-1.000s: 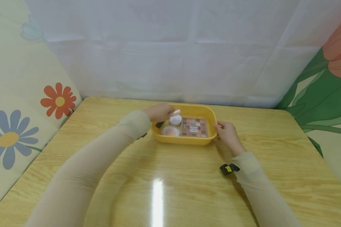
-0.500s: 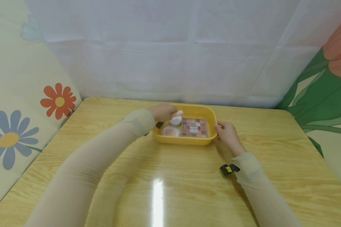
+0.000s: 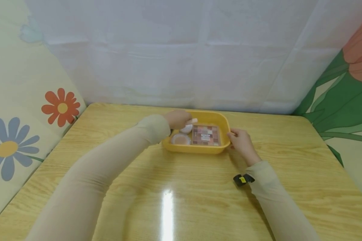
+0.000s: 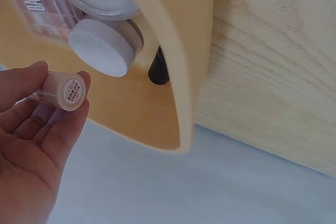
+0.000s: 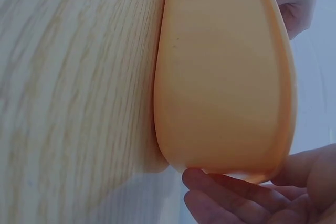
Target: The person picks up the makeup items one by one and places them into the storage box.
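Note:
My left hand (image 3: 179, 119) pinches a small peach cosmetic tube (image 4: 60, 90) between thumb and fingers, above the left part of a yellow plastic basket (image 3: 199, 149). In the left wrist view the tube's round labelled end faces the camera. At the basket's right end, my right hand (image 3: 242, 144) grips the rim, thumb on top and fingers against the outer wall. Inside lie a checkered makeup palette (image 3: 205, 135), a white-lidded jar (image 4: 100, 45) and a clear round compact (image 3: 181, 139). A black cylindrical item (image 4: 159, 69) is partly hidden by the basket's wall.
The basket stands near the back edge of a wood-grain table (image 3: 205, 194). Behind it hangs a white cloth (image 3: 169, 67). Flower-patterned panels (image 3: 15, 100) flank the table on both sides. A black wrist strap device (image 3: 242, 179) sits at the right wrist.
My left hand has shifted a little to the right over the basket, carrying the tube; its forearm now covers the black item in the head view. The right hand keeps its place.

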A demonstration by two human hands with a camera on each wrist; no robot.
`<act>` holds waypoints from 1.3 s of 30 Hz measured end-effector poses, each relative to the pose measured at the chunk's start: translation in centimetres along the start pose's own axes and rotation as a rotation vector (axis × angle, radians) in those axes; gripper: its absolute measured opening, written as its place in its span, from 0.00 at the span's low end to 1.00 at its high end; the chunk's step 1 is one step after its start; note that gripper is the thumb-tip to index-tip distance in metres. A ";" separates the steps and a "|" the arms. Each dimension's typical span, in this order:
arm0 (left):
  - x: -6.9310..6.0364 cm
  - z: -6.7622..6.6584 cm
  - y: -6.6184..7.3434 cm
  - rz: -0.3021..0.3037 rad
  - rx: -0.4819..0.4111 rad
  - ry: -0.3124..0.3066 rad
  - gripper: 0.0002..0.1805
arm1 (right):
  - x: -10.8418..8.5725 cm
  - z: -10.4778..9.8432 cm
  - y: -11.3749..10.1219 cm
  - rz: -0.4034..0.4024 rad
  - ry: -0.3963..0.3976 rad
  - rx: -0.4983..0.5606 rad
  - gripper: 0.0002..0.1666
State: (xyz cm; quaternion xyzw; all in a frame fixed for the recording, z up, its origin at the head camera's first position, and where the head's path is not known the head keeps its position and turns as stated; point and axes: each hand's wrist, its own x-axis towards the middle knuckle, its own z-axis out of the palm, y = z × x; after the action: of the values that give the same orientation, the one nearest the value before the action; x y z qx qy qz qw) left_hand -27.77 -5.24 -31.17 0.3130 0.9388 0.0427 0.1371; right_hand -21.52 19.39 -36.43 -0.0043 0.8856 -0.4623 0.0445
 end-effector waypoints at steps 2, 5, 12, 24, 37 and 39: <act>0.3 0.0 0.2 -0.008 0.003 -0.015 0.11 | 0.0 0.0 0.0 0.002 -0.002 0.003 0.23; 0.9 0.3 0.4 -0.008 0.012 -0.043 0.12 | -0.1 0.0 0.0 0.004 -0.008 0.000 0.24; 2.4 0.1 0.8 0.008 0.033 -0.034 0.12 | -0.2 -0.1 -0.1 0.009 -0.018 0.002 0.24; 3.7 -0.1 1.1 -0.001 0.035 -0.015 0.09 | 0.0 -0.3 0.0 0.015 -0.007 -0.001 0.23; 5.4 1.0 1.2 0.014 0.060 0.010 0.08 | -0.2 -0.2 -0.1 0.012 -0.026 0.015 0.24; 5.6 0.9 1.4 0.010 0.056 -0.003 0.07 | -0.2 -0.2 -0.1 0.009 -0.027 0.014 0.24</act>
State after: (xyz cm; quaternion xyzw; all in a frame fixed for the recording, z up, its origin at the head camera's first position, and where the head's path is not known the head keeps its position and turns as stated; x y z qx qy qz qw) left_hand -31.00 -0.82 -33.14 0.3216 0.9378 0.0165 0.1296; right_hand -21.36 19.52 -36.23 -0.0063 0.8816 -0.4684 0.0587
